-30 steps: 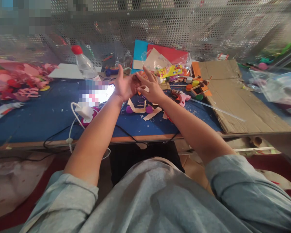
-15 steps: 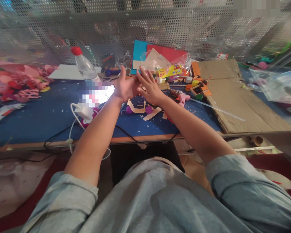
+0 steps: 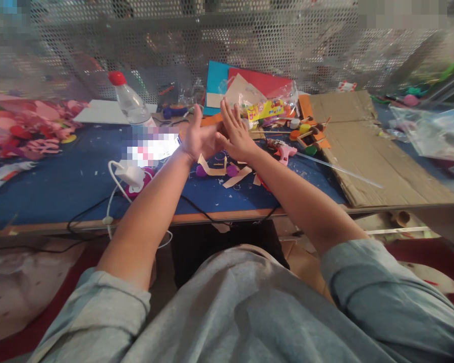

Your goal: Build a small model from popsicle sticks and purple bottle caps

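My left hand (image 3: 201,140) is held over the table with its thumb pointing up and its palm turned inward. Its fingers run behind my right hand (image 3: 237,137), which lies across them with fingers stretched out. The two hands touch, and I see nothing held in either. Beneath them lie cream paper strips (image 3: 237,177) and small purple pieces (image 3: 201,170). To the right is a pink glue gun (image 3: 286,153). Left of my left hand a lit phone (image 3: 161,148) rests near a white charger plug (image 3: 130,174).
A red-capped bottle (image 3: 130,103) stands at the back left, with pink cut pieces (image 3: 41,118) farther left. Behind my hands are coloured sheets (image 3: 216,75) and a clear bag with a yellow label (image 3: 265,110). Flat cardboard (image 3: 378,156) covers the right side; cables hang at the front edge.
My right hand has shifted slightly, its fingers now pointing more upright across my left. My left hand has moved a little right. The things on the table stay put.
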`<state>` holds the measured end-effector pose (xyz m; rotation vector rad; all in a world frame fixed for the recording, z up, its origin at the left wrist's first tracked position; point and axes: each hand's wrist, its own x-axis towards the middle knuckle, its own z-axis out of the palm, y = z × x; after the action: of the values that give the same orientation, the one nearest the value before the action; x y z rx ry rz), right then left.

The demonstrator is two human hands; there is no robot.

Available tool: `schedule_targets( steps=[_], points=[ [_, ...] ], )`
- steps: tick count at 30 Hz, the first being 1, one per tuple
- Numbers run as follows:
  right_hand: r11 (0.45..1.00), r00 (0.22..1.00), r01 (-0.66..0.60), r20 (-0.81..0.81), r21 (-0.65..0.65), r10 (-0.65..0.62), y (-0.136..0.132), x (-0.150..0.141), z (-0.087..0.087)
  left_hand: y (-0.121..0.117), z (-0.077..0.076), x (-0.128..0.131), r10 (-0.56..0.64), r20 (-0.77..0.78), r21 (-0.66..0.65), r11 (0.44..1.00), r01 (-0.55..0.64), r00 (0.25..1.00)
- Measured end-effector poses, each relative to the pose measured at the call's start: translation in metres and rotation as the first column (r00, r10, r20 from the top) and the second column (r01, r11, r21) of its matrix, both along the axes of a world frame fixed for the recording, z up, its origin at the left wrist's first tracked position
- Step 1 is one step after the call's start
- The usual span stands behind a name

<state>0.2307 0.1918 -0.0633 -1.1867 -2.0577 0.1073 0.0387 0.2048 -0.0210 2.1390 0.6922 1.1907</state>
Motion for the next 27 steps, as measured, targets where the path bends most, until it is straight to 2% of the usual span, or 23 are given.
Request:
schedule_targets(
  steps=[3,5,8,12,17,19,22,24,27],
  points=[
    [0.997,0.995,-0.065,0.075,0.049,0.061,-0.016,-0.008,0.011,0.002,-0.003,0.006,0.043,0.074,-0.032,0.999,-0.041,0.996],
    [0.991,0.984,-0.129,0.126,0.029,0.125,-0.021,-0.013,0.013,0.01,-0.004,0.003,0.0,0.073,-0.06,0.998,0.004,0.997],
    [0.984,0.974,-0.177,0.14,-0.034,0.18,-0.014,-0.015,0.008,0.021,-0.001,-0.005,-0.085,0.104,-0.084,0.992,0.094,0.991],
    [0.993,0.992,-0.095,0.078,-0.063,0.1,0.005,-0.005,0.002,0.015,0.004,-0.008,-0.186,0.049,-0.099,0.977,0.19,0.981],
    [0.999,1.0,0.012,0.006,0.038,-0.013,0.004,0.005,0.011,-0.004,0.006,0.003,-0.21,-0.016,-0.16,0.966,0.205,0.978],
    [0.998,0.999,-0.003,0.042,0.056,0.0,-0.003,0.002,0.016,-0.006,0.005,0.005,-0.149,0.003,-0.157,0.977,0.147,0.989],
    [0.997,0.993,-0.07,0.1,0.017,0.068,-0.009,-0.006,0.019,-0.001,0.003,0.004,-0.045,0.034,-0.107,0.993,0.048,0.998],
    [0.995,0.989,-0.1,0.112,-0.008,0.101,-0.008,-0.009,0.019,0.005,0.003,0.001,-0.057,0.043,-0.097,0.993,0.061,0.997],
    [0.995,0.989,-0.1,0.111,-0.021,0.102,-0.003,-0.008,0.016,0.013,0.005,-0.006,-0.153,0.063,-0.121,0.98,0.16,0.986]
  ],
)
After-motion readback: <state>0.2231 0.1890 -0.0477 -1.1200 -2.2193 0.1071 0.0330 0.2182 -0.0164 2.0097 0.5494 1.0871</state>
